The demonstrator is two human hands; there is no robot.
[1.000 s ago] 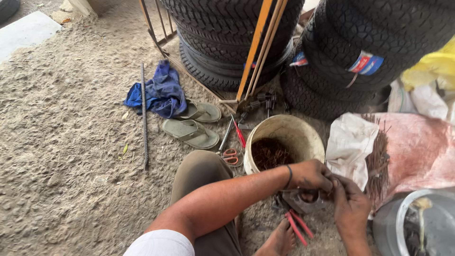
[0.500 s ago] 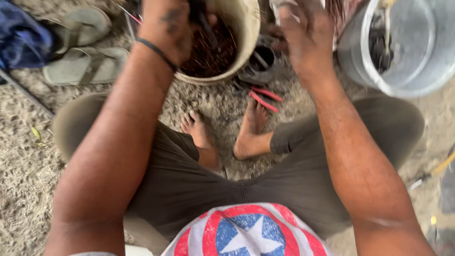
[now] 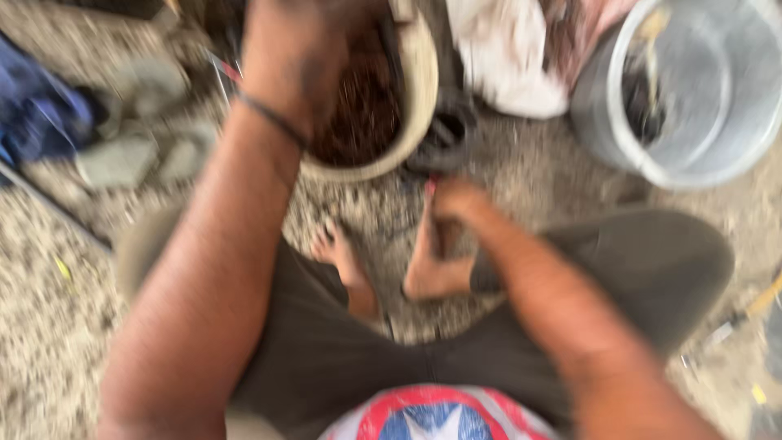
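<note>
The left hand (image 3: 297, 61) hangs over the cream bucket (image 3: 411, 114) of dark rusty scraps, its grip lost in blur; the right hand (image 3: 458, 200), raised by the grey metal pail (image 3: 717, 106) half a second ago, has dropped to the gravel floor (image 3: 49, 342) beside a bare foot (image 3: 428, 265), fingers unreadable; rough gravel lies open toward the floor's left edge, past grey sandals (image 3: 134, 159) and blue cloth (image 3: 37, 118).

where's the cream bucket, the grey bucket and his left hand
cream bucket (image 3: 419, 98): head view, on its right rim
grey bucket (image 3: 733, 90): head view, on its inner wall
left hand (image 3: 297, 57): head view, on its back
</note>
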